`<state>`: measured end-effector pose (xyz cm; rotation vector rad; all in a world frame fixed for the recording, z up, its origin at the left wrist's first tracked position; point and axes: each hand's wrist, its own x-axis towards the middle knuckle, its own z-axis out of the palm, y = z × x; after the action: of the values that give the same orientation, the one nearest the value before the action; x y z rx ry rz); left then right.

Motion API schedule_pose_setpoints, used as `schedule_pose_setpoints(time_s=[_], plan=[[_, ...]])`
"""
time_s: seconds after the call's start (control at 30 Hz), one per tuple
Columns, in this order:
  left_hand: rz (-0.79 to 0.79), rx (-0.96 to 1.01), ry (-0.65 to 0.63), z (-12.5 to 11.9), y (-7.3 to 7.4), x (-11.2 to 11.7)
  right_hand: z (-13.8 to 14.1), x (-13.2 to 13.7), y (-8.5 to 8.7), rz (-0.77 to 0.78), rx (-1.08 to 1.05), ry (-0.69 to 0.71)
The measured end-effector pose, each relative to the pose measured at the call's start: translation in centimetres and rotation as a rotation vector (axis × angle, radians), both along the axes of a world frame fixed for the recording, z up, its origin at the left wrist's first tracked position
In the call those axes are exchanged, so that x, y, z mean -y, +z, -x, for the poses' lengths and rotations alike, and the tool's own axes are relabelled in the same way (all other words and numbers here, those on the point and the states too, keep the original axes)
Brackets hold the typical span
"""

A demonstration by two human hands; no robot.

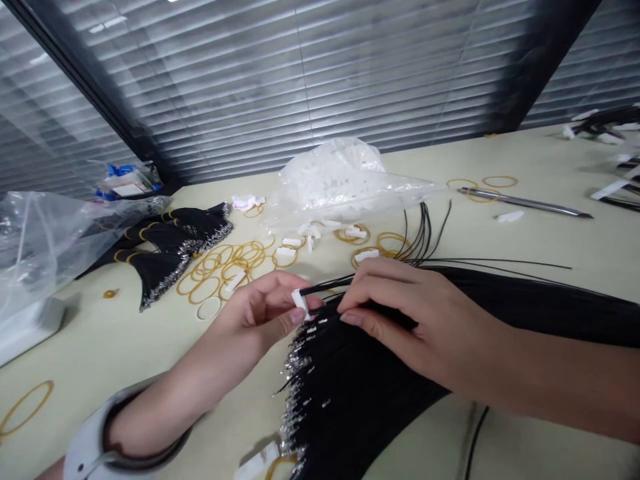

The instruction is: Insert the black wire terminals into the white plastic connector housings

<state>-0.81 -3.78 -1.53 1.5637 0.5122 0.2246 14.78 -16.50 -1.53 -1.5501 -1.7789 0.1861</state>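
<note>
My left hand (260, 313) pinches a small white plastic connector (301, 302) between thumb and fingers, with black wires running out of it to the right. My right hand (400, 313) lies on a thick bundle of black wires (360, 393) with metal-tipped ends, its fingers pinched on one of the wires right by the connector. The two hands almost touch above the bundle's left end.
A clear bag of white connectors (340, 180) lies behind the hands. Yellow rubber bands (225, 267) and loose white connectors are scattered on the pale table (100, 347). Banded black wire bundles (170, 253) lie at left beside a plastic bag (40, 247). Metal tweezers (525, 201) lie far right.
</note>
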Motion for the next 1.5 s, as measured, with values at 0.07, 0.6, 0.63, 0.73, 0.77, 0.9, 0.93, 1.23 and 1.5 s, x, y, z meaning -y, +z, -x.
schedule_pose_setpoints(time_s=[0.07, 0.6, 0.63, 0.73, 0.77, 0.9, 0.93, 1.23, 1.5], plan=[[0.004, 0.002, -0.001, 0.0, -0.1, 0.0, 0.1, 0.2, 0.1, -0.043, 0.003, 0.066], [0.033, -0.047, 0.013, -0.1, -0.1, -0.1, -0.2, -0.3, -1.1, 0.046, 0.191, -0.109], [0.03, -0.049, 0.015, -0.1, -0.1, -0.1, -0.2, -0.2, -1.1, 0.047, 0.194, -0.104], [0.024, -0.058, 0.015, 0.0, -0.1, -0.1, -0.2, -0.1, -1.2, 0.041, 0.205, -0.103], [0.023, -0.064, 0.013, 0.0, -0.1, -0.1, -0.2, -0.1, -1.2, 0.041, 0.209, -0.103], [0.015, -0.057, 0.009, -0.1, -0.2, -0.1, -0.3, -0.1, -1.3, 0.04, 0.215, -0.097], [0.011, -0.054, 0.008, -0.1, -0.3, -0.2, -0.3, -0.1, -1.3, 0.036, 0.217, -0.092], [0.038, -0.056, 0.022, -0.2, 0.0, -0.1, 0.0, -0.1, -1.1, -0.071, 0.372, -0.071], [0.046, -0.034, 0.037, -0.1, -0.2, -0.1, -0.1, 0.1, -1.1, -0.091, 0.379, -0.055]])
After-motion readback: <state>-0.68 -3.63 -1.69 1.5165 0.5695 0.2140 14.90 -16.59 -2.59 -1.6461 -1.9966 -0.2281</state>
